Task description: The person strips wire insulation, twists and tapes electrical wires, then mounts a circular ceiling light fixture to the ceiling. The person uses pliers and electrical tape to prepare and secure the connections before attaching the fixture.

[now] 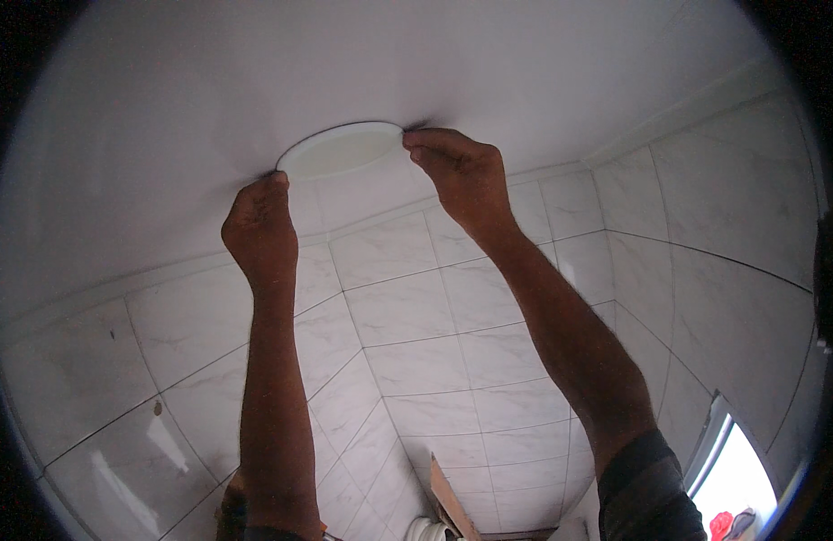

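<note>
White ceiling (209,81), marble wall tiles (434,316), window (736,478), wooden board (448,496)

Two hands raised, left hand (260,227) and right hand (460,171); one round ceiling light (342,150) between them (both hands touching its rim); one white ceiling (209,99); two tiled walls (434,343) meeting at a corner; one window (736,473) lower right.

**Both arms raised overhead**

The left hand (260,225) is lifted high, forearm nearly upright, fingers curled and knuckles up. The right hand (462,171) reaches higher, its arm slanting from lower right, fingers (427,140) bent and pinched together at the tips.
</note>
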The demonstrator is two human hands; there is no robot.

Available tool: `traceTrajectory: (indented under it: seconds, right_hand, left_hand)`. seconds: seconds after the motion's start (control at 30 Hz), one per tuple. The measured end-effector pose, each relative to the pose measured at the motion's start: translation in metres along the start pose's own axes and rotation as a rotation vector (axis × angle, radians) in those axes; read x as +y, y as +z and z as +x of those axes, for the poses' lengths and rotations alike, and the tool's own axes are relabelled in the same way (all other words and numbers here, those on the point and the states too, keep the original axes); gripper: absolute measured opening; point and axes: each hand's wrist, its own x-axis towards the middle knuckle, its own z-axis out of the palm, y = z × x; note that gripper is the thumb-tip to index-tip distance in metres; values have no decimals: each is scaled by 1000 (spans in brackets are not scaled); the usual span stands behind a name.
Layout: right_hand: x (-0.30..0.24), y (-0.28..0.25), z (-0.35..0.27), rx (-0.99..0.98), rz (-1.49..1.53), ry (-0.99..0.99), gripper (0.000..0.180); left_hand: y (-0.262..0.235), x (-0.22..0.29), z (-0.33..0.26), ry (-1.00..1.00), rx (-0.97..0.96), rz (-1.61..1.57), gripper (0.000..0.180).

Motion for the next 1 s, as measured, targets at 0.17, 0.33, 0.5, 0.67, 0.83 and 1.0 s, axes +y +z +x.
traceTrajectory:
  seconds: [0.17, 0.33, 0.5, 0.67, 0.83, 1.0]
  right_hand:
    - [-8, -25, -9, 47, 109, 313, 17]
    - [-21, -43, -24, -61, 47, 339, 16]
    - [-21, -60, -32, -124, -51, 275, 16]
    - [-18, -61, -24, -117, 26, 352, 17]
    - [-17, -30, -11, -174, 179, 437, 25]
    - [-21, -10, -7, -137, 399, 612, 51]
  left_hand:
    - [7, 5, -10, -410, 5, -371, 60]
    - [40, 33, -30, -741, -173, -665, 119]
    - [61, 30, -26, -678, -139, -721, 128]
    - [72, 33, -26, -641, -27, -775, 128]
    - [53, 38, -22, -717, -190, -706, 122]
    - [25, 35, -19, -678, -100, -729, 115]
